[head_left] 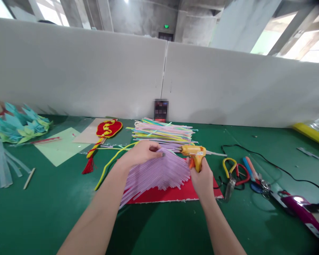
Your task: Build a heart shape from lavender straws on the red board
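Two hands at work with purple strips (172, 173) and a yellow glue gun (192, 151)

A big green table (42, 219) fills the lower half of the frame. Its far edge meets a white wall (82, 71), which stops any reach that way. There is wide room at the lower left and along the bottom middle. The right side is tighter, with tools lying there.

A red board (159, 197) lies in the middle, its pale front edge running nearly level across the frame. The purple strips sit over it in a flat bunch, in the middle of the frame. They slant in from both sides to a middle line that runs up and down, and loose ends poke past the board at the lower left. Behind them lies a pile of colored stems (162, 132), its long side going left to right.

The left hand (146, 153) is nearly closed, pinching the top of the purple strips with thumb and fingers. The right hand (203, 176) is curled around the glue gun's handle. The gun's long body lies almost level, nose pointing left, near the strips' top edge; whether it touches them is hard to tell. Red-and-yellow pliers (230, 170) lie just right of that hand.
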`<state>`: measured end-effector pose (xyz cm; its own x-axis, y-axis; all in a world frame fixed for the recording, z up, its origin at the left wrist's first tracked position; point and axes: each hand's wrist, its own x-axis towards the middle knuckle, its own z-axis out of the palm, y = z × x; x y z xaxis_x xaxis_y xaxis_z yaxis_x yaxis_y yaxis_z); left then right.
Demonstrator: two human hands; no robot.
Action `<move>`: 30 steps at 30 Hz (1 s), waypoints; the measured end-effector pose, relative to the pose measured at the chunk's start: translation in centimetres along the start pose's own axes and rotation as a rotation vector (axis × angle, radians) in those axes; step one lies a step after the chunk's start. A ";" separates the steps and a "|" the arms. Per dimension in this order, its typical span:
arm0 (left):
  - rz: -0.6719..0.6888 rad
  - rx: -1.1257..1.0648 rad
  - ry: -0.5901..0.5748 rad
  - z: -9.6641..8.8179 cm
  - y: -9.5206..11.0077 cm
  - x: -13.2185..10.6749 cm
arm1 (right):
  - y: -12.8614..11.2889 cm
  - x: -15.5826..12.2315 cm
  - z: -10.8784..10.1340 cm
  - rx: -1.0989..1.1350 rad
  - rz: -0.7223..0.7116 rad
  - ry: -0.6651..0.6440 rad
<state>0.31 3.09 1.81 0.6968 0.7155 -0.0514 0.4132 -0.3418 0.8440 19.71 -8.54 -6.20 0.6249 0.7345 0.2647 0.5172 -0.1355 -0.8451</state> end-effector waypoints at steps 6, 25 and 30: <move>-0.029 -0.101 -0.076 0.9 -0.1 0.4 | -0.3 -0.4 0.3 -0.045 -0.065 -0.024; -0.048 -0.366 -0.198 2.2 -0.5 1.2 | -0.8 -1.0 0.6 0.287 -0.015 -0.160; 0.065 -0.354 -0.288 1.9 -0.6 1.2 | -1.0 -1.1 0.6 0.375 -0.006 -0.205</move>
<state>2.05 3.00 0.20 0.8696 0.4842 -0.0964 0.1728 -0.1156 0.9782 18.19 -8.83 -5.93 0.4737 0.8566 0.2046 0.2486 0.0928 -0.9642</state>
